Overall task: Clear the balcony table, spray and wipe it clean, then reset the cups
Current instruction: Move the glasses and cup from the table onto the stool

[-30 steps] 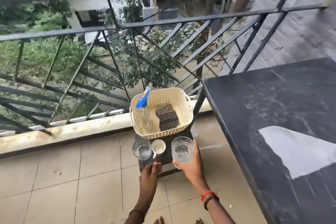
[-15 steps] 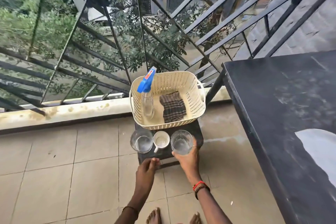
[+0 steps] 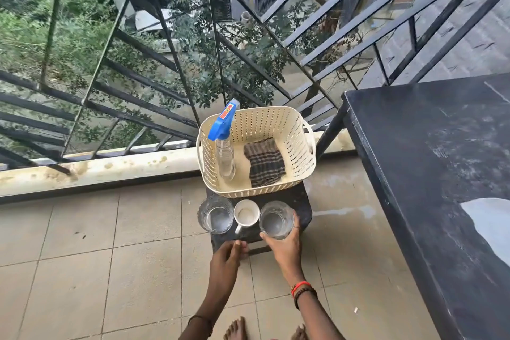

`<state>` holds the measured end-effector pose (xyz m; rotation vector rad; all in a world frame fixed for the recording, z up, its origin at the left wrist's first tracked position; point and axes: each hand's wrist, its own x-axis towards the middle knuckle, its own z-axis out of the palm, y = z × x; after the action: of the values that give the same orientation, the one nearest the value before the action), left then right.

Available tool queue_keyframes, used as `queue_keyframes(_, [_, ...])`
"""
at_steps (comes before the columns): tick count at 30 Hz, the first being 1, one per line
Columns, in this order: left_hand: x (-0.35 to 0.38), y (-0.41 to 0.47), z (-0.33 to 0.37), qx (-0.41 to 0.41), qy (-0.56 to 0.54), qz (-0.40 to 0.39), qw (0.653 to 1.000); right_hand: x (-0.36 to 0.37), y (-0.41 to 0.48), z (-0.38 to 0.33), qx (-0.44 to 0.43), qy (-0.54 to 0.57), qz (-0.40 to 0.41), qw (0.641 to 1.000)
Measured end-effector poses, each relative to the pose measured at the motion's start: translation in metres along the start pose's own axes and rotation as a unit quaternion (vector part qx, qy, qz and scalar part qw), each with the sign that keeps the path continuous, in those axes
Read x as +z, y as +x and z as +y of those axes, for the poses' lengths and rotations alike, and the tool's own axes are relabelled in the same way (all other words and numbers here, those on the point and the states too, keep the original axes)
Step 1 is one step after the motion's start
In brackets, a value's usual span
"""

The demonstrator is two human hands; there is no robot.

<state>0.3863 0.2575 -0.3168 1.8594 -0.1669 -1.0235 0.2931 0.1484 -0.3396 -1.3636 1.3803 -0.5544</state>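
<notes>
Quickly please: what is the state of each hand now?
Left hand: open, holds nothing, by the stool edge.
Right hand: closed around the right glass.

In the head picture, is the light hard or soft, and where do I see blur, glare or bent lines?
Head view: soft, even daylight, no hard shadows on the floor. Head view: wide-angle stretch, the table edge slants steeply. Head view: left hand fingertips slightly smeared; right hand and its glass sharp. Head view: pale patch on the table, probably reflected sky.

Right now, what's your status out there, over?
Right hand grips glass on stool, mug close beside. Left hand empty at stool's front edge. Spray bottle, cloth in basket.
</notes>
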Motion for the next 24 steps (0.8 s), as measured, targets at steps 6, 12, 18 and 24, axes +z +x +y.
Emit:
queue_keyframes(6, [0.006,-0.004,0.003,0.000,0.009,-0.006,1.000,0.000,0.004,-0.004,-0.004,0.010,-0.009,1.000])
queue_keyframes(12, [0.010,-0.007,0.003,-0.005,0.018,-0.010,1.000,-0.001,0.006,-0.006,0.002,0.016,-0.014,1.000])
queue_keyframes(18, [0.014,-0.006,0.004,-0.007,0.025,-0.012,1.000,-0.004,0.011,-0.008,0.014,0.011,-0.028,0.999])
queue_keyframes(24, [0.015,-0.004,0.005,-0.011,0.022,-0.011,1.000,-0.005,0.012,-0.010,0.017,0.008,-0.042,0.999])
